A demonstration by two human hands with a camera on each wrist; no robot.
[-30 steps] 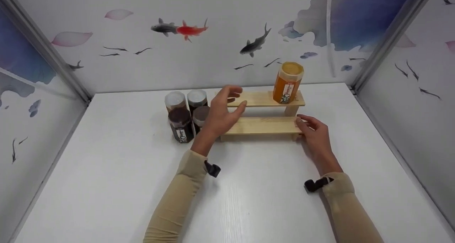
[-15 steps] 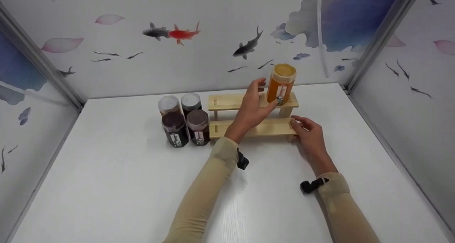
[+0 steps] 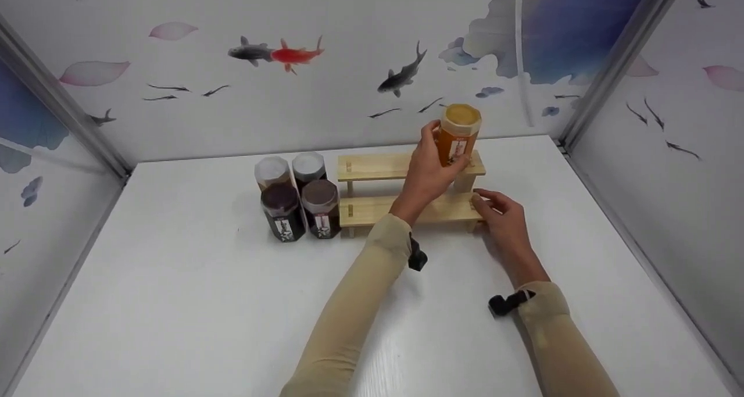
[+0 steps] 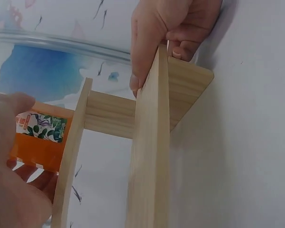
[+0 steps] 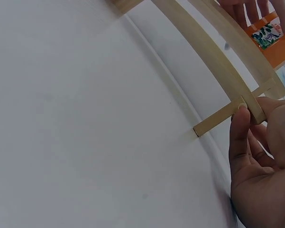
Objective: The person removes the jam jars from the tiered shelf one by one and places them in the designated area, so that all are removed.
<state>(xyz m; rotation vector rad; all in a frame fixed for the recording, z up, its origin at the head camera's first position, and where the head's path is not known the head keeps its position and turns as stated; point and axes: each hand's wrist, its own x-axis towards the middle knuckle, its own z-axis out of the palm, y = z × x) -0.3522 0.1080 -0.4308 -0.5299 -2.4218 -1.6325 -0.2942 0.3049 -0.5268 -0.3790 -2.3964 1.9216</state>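
An orange jar (image 3: pixel 459 131) with a pale lid stands at the right end of the upper board of a two-tier wooden rack (image 3: pixel 381 210). My left hand (image 3: pixel 431 173) curls round it from the left, thumb in front and fingers behind. In the left wrist view the jar's flowered label (image 4: pixel 41 126) shows close beside the upper board. My right hand (image 3: pixel 504 217) pinches the right end of the lower board, the thumb on one face and the fingers behind it, as the right wrist view shows.
Left of the rack several lidded jars stand in a tight group, a dark jar (image 3: pixel 283 212) and a purple-lidded jar (image 3: pixel 321 208) in front. Everything stands on a white table (image 3: pixel 192 292), with printed panels (image 3: pixel 192 112) at its back and sides.
My left hand has moved right from over the rack's left end and closed round the orange jar. My right hand keeps its grip on the lower board. The head view has shifted slightly.
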